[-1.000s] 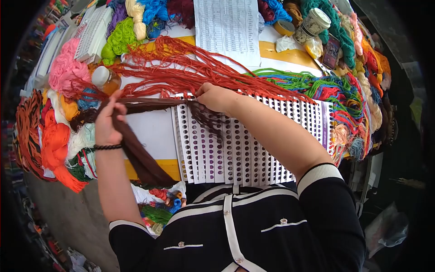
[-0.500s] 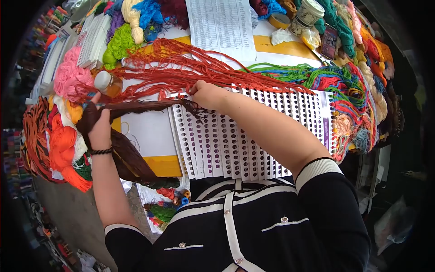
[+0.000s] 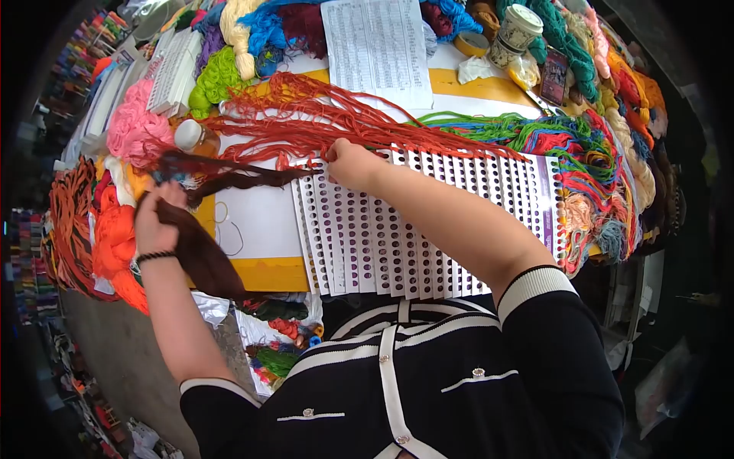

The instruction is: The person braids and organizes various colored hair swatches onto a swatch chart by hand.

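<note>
My left hand (image 3: 159,218), partly blurred, is closed on a skein of dark brown thread (image 3: 202,249) that hangs down toward the table's front edge. Another stretch of the brown thread runs right to the top left of the white cards with punched holes (image 3: 375,252). At the upper edge of these overlapping cards, my right hand (image 3: 353,164) has its fingers pinched together; whatever lies between them is hidden. Long red threads (image 3: 336,115) spread behind the cards, knotted through holes along their top edges.
A lidded jar (image 3: 195,138) stands behind my left hand, beside pink yarn (image 3: 138,134). Orange yarn (image 3: 118,233) lies at the left. A printed sheet (image 3: 378,53), a patterned cup (image 3: 516,34) and a phone (image 3: 554,76) are at the back. Multicoloured threads (image 3: 589,161) heap at the right.
My left hand has moved down and toward me, and the brown skein has swung with it. The brown thread's tail ends have drawn left from my right hand, which has shifted slightly.
</note>
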The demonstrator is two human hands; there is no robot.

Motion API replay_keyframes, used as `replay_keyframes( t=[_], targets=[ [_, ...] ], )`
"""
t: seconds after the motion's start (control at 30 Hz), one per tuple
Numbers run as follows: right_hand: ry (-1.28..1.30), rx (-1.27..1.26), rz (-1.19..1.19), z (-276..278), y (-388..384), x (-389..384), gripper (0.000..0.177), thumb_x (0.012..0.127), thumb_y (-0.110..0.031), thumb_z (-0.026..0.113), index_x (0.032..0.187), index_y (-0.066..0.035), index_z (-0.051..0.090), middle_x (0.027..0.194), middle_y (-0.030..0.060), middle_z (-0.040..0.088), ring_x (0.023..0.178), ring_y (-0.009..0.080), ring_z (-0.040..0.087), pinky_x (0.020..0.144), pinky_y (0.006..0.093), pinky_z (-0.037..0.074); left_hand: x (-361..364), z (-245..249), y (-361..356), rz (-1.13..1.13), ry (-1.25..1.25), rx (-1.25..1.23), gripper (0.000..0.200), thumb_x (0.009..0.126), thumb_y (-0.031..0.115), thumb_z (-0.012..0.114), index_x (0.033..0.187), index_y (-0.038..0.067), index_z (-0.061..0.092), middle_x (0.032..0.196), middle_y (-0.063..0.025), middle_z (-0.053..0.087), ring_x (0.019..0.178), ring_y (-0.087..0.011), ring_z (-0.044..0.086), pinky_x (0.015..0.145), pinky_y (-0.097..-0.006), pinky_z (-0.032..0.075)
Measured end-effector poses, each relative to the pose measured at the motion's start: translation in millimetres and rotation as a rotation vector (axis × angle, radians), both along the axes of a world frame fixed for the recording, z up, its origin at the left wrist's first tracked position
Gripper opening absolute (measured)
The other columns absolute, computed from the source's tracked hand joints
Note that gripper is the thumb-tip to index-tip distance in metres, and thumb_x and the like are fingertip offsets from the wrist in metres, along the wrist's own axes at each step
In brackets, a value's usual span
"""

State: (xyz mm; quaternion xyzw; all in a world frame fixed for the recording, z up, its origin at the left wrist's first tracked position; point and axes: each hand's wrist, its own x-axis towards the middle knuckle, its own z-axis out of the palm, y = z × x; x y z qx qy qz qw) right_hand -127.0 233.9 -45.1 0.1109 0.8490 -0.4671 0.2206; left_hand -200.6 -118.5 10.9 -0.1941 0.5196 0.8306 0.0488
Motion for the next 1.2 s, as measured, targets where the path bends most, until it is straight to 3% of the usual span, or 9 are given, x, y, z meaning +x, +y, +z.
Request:
replay_keyframes(
  t=[0.03, 0.1, 0.17, 0.23, 0.3, 0.43, 0.5, 1.07, 1.2],
  targets=[
    [0.062, 0.003, 0.008, 6.7, -1.6, 8.0, 0.043, 0.078, -0.014, 0.057, 0.117, -0.001, 0.047, 0.112, 0.0203, 0.058, 0.107, 0.0327, 0.055, 0.091, 0.0376, 0.043, 19.1, -4.6, 9.6, -0.077, -0.032, -0.049, 0.030, 0.093, 0.013, 0.046, 0.116, -0.005, 0.048, 0.117, -0.0140, 0.054, 0.103, -0.0232, 0.057, 0.093, -0.0319, 0.043],
    [0.378, -0.119, 0.003, 10.1, -11.4, 32.1, 0.028, 0.079, -0.016, 0.059, 0.102, -0.003, 0.052, 0.089, 0.0165, 0.063, 0.086, 0.0316, 0.061, 0.076, 0.0389, 0.047, 59.5, -10.1, 49.2, -0.170, 0.070, -0.099, 0.029, 0.091, 0.012, 0.047, 0.114, -0.004, 0.049, 0.108, -0.0142, 0.058, 0.094, -0.0217, 0.058, 0.087, -0.0313, 0.045],
    [0.534, -0.248, 0.065, 37.8, -24.2, 59.8, 0.016, 0.083, -0.012, 0.060, 0.092, -0.001, 0.053, 0.078, 0.0113, 0.060, 0.072, 0.0208, 0.058, 0.068, 0.0317, 0.047, 106.8, -6.9, 78.6, -0.270, 0.080, -0.146, 0.032, 0.087, 0.005, 0.048, 0.116, -0.007, 0.048, 0.101, -0.0123, 0.060, 0.085, -0.0192, 0.059, 0.078, -0.0277, 0.046],
    [0.718, -0.345, 0.117, 54.0, -33.9, 80.9, 0.012, 0.082, -0.011, 0.062, 0.086, 0.000, 0.062, 0.079, 0.0108, 0.060, 0.073, 0.0201, 0.059, 0.067, 0.0313, 0.047, 141.1, 6.7, 93.0, -0.640, 0.221, -0.301, 0.033, 0.087, 0.003, 0.046, 0.118, -0.008, 0.048, 0.095, -0.0137, 0.062, 0.082, -0.0184, 0.060, 0.076, -0.0276, 0.046],
    [0.804, -0.369, 0.190, 54.4, -40.0, 90.7, 0.012, 0.081, -0.011, 0.063, 0.088, -0.001, 0.064, 0.082, 0.0100, 0.061, 0.075, 0.0210, 0.059, 0.067, 0.0314, 0.048, 159.9, 19.1, 114.2, -0.659, 0.126, 0.012, 0.036, 0.088, 0.002, 0.043, 0.122, -0.007, 0.045, 0.091, -0.0154, 0.063, 0.080, -0.0200, 0.061, 0.077, -0.0297, 0.047],
    [0.643, -0.516, 0.136, 58.7, -47.8, 106.3, 0.012, 0.083, -0.010, 0.062, 0.089, 0.001, 0.064, 0.080, 0.0080, 0.063, 0.070, 0.0181, 0.059, 0.064, 0.0294, 0.047, 174.5, 13.7, 129.9, -0.646, 0.178, 0.045, 0.043, 0.086, -0.002, 0.044, 0.129, -0.005, 0.041, 0.109, -0.0151, 0.059, 0.085, -0.0180, 0.061, 0.074, -0.0299, 0.052],
    [0.110, -0.890, -0.019, 61.6, -49.7, 111.3, 0.013, 0.086, -0.009, 0.058, 0.084, 0.003, 0.064, 0.069, 0.0073, 0.061, 0.061, 0.0133, 0.058, 0.058, 0.0276, 0.047, 178.7, 11.2, 135.5, -0.650, 0.162, 0.036, 0.044, 0.086, -0.004, 0.045, 0.130, -0.005, 0.039, 0.115, -0.0135, 0.055, 0.088, -0.0170, 0.061, 0.074, -0.0298, 0.054],
    [0.096, -0.938, -0.111, 60.2, -47.9, 121.5, 0.013, 0.087, -0.005, 0.056, 0.090, 0.006, 0.062, 0.082, 0.0077, 0.064, 0.074, 0.0107, 0.060, 0.069, 0.0237, 0.049, 188.5, 7.3, 135.7, -0.616, 0.171, -0.044, 0.040, 0.086, 0.002, 0.043, 0.125, -0.008, 0.044, 0.109, -0.0136, 0.058, 0.084, -0.0171, 0.061, 0.068, -0.0258, 0.052],
    [0.121, -0.903, -0.033, 57.9, -46.6, 121.5, 0.013, 0.088, -0.003, 0.055, 0.095, 0.005, 0.063, 0.096, 0.0074, 0.062, 0.081, 0.0102, 0.059, 0.075, 0.0229, 0.049, 191.5, 5.9, 141.8, -0.581, 0.182, -0.009, 0.038, 0.086, 0.000, 0.043, 0.123, -0.006, 0.047, 0.107, -0.0128, 0.059, 0.083, -0.0162, 0.061, 0.068, -0.0258, 0.053]
  ],
)
